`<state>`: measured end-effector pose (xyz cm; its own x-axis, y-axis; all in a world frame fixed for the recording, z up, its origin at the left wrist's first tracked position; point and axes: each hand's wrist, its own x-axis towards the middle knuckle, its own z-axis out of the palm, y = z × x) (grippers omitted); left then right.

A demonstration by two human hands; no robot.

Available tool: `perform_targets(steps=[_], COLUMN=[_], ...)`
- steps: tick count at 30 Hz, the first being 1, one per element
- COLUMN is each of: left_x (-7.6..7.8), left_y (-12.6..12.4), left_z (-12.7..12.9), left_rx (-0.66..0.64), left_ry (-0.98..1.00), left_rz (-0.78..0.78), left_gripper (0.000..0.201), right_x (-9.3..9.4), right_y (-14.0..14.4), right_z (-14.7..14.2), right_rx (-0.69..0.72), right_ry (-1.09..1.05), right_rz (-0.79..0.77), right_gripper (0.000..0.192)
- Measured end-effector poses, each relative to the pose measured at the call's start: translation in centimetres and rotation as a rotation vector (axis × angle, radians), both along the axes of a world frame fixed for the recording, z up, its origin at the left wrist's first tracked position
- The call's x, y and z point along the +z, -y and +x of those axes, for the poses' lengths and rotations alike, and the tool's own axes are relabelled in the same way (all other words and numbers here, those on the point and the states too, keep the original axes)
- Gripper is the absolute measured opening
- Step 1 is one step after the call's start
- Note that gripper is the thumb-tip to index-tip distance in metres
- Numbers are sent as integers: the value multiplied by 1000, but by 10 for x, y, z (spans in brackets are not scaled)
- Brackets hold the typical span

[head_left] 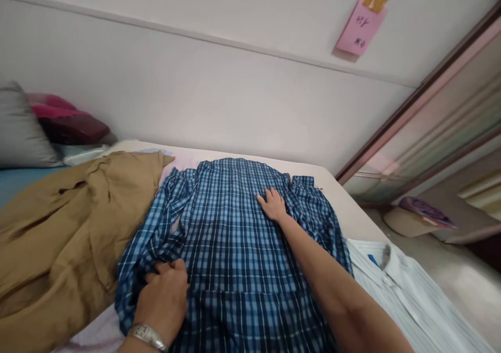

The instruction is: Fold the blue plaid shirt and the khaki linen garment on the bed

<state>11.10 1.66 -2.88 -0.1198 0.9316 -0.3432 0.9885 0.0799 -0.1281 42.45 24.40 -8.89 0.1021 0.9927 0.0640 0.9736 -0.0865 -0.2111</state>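
A blue plaid shirt [235, 243] lies spread across the bed with its back facing up and its hem toward the wall. Its sleeves run along both sides, the cuffs at the far end. My right hand [273, 205] rests flat on the shirt's right part, fingers spread. Over at the near left, my left hand [164, 295] has its fingers curled into the fabric where the left sleeve meets the body; the fingertips are hidden. A silver bracelet [146, 336] circles my left wrist.
Brown trousers [78, 212] lie to the left, and a white striped shirt [407, 285] to the right. A grey pillow [23, 129] and a dark red bundle [72, 126] sit at the back left. Behind the bed [321, 178] stands a white wall [219, 97] with a pink note [360, 29].
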Motion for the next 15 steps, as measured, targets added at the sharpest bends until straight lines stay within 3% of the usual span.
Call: perform_targets(steps=[3,6,10,15], left_x=[6,10,9,5], left_y=[-1,-1,-3,-5], left_z=[0,0,2,-2], left_rx=[-13,-19,-30,-36], left_ry=[-21,-40,-49,-10], left_rz=[-36,-56,-58,-71], left_gripper=[32,32,32,30], right_x=[18,31,29,27], right_y=[16,37,53,59], right_z=[28,66,98,112], right_rx=[-52,-233,-324,-415], right_ry=[18,60,82,131], right_rz=[33,35,-62,-59], right_gripper=[53,52,41,37])
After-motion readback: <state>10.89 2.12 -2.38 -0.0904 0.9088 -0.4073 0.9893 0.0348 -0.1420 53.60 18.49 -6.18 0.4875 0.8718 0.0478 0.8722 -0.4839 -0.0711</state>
